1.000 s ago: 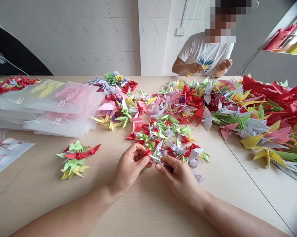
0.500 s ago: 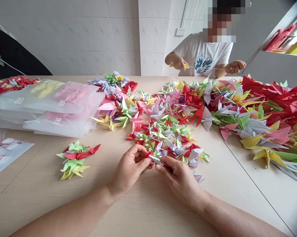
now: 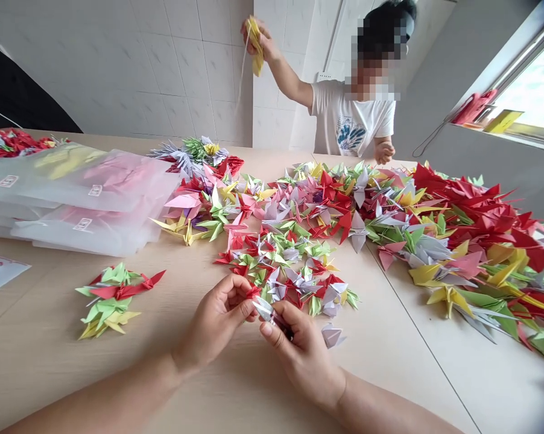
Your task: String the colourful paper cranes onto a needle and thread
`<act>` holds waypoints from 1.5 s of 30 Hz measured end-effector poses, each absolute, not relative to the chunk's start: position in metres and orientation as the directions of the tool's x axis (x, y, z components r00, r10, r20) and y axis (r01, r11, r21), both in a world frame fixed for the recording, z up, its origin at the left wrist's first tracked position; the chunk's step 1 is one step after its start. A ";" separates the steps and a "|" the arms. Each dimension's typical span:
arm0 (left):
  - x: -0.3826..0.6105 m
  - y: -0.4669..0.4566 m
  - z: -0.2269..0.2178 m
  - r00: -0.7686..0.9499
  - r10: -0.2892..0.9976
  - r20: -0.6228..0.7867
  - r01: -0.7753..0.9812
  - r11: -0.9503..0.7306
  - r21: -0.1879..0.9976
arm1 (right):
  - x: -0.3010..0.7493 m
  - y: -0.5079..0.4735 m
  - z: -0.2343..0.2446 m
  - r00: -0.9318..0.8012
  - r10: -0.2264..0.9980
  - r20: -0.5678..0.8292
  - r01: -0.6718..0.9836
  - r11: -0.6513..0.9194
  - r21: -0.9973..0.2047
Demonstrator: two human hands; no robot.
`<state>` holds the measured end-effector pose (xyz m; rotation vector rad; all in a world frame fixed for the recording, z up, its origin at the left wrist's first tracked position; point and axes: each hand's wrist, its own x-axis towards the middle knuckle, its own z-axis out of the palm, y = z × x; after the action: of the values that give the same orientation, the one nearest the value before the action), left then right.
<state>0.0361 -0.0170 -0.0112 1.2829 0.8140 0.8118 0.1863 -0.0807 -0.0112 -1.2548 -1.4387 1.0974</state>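
Observation:
My left hand (image 3: 213, 322) and my right hand (image 3: 299, 349) meet over the wooden table (image 3: 199, 392), both pinched on one small pale lilac paper crane (image 3: 263, 308). A small red crane (image 3: 253, 292) touches my left fingertips. Just beyond lies a loose heap of small cranes (image 3: 290, 265) in red, green and lilac. One lilac crane (image 3: 333, 334) sits alone to the right of my right hand.
A small pile of green, red and yellow cranes (image 3: 111, 295) lies at left. Clear plastic bags (image 3: 82, 199) are stacked at far left. Large cranes (image 3: 471, 241) cover the right side. Across the table a person in a white shirt (image 3: 351, 123) raises one hand with a yellow piece (image 3: 255, 36).
The view has tilted up and to the right. The person opposite has lifted one arm high with the yellow piece on a thread. My hands keep the same grip on the lilac crane.

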 end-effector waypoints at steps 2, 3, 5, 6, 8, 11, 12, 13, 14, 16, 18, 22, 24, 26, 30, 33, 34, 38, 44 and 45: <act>0.036 -0.018 -0.011 0.505 0.863 -0.028 -0.021 0.045 0.999 | 0.184 -0.082 -0.010 -0.056 0.994 0.094 0.138 0.101 -0.985; 0.037 -0.018 -0.011 0.512 0.859 -0.023 0.000 0.026 1.000 | 0.183 -0.082 -0.010 -0.049 0.994 0.100 0.113 0.105 -0.988; 0.038 -0.019 -0.011 0.521 0.853 -0.025 0.034 0.008 0.999 | 0.181 -0.082 -0.010 -0.044 0.993 0.114 0.081 0.117 -0.990; 0.038 -0.019 -0.011 0.524 0.851 -0.029 0.045 0.007 0.999 | 0.180 -0.082 -0.010 -0.041 0.992 0.122 0.070 0.125 -0.990; 0.040 -0.020 -0.011 0.519 0.853 -0.049 0.067 0.017 0.998 | 0.178 -0.082 -0.011 -0.035 0.989 0.145 0.056 0.147 -0.988; 0.043 -0.021 -0.009 0.482 0.874 -0.069 0.085 0.032 0.996 | 0.176 -0.083 -0.013 -0.035 0.984 0.177 0.051 0.179 -0.983; 0.044 -0.022 -0.008 0.462 0.884 -0.067 0.087 0.030 0.996 | 0.175 -0.083 -0.013 -0.046 0.982 0.183 0.051 0.186 -0.981; 0.045 -0.023 -0.007 0.444 0.894 -0.063 0.091 0.025 0.996 | 0.175 -0.084 -0.013 -0.062 0.981 0.186 0.051 0.189 -0.981; 0.046 -0.024 -0.006 0.426 0.903 -0.060 0.103 0.017 0.995 | 0.174 -0.084 -0.012 -0.073 0.980 0.185 0.051 0.189 -0.981; 0.047 -0.026 -0.005 0.391 0.918 -0.060 0.154 -0.001 0.988 | 0.175 -0.085 -0.011 -0.076 0.981 0.179 0.046 0.183 -0.982; 0.047 -0.028 -0.005 0.357 0.933 -0.049 0.217 -0.032 0.976 | 0.176 -0.085 -0.010 -0.065 0.983 0.172 0.036 0.174 -0.984; 0.044 -0.034 -0.008 0.262 0.965 0.023 0.275 -0.097 0.956 | 0.180 -0.085 -0.010 -0.060 0.987 0.146 0.023 0.148 -0.989; 0.040 -0.037 -0.011 0.202 0.978 0.057 0.287 -0.115 0.951 | 0.182 -0.086 -0.011 -0.056 0.990 0.128 0.015 0.129 -0.991; 0.032 -0.040 -0.011 0.145 0.986 0.083 0.326 -0.127 0.937 | 0.184 -0.087 -0.011 -0.065 0.991 0.120 0.009 0.121 -0.993; 0.001 -0.041 -0.006 -0.018 0.979 0.205 0.570 -0.158 0.806 | 0.187 -0.088 -0.012 -0.100 0.988 0.117 0.017 0.119 -0.993; -0.029 -0.037 0.003 -0.005 0.926 0.377 0.801 -0.222 0.556 | 0.188 -0.088 -0.012 -0.100 0.988 0.118 0.036 0.122 -0.992; -0.040 -0.036 0.007 0.033 0.909 0.415 0.851 -0.244 0.466 | 0.188 -0.088 -0.013 -0.100 0.987 0.124 0.045 0.129 -0.991; -0.077 -0.029 0.012 0.069 0.896 0.440 0.956 -0.184 0.227 | 0.188 -0.088 -0.013 -0.100 0.983 0.154 0.073 0.162 -0.984; -0.099 -0.020 -0.001 0.014 0.879 0.476 0.984 -0.097 0.149 | 0.186 -0.088 -0.013 -0.116 0.979 0.171 0.085 0.181 -0.980; -0.097 -0.019 -0.003 0.022 0.876 0.483 0.985 -0.100 0.137 | 0.186 -0.088 -0.013 -0.117 0.979 0.169 0.089 0.180 -0.980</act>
<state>-0.0974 -0.0191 -0.0032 2.3994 2.2473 0.7863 0.1862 -0.0878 -0.0131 -1.0945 -1.4399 1.1064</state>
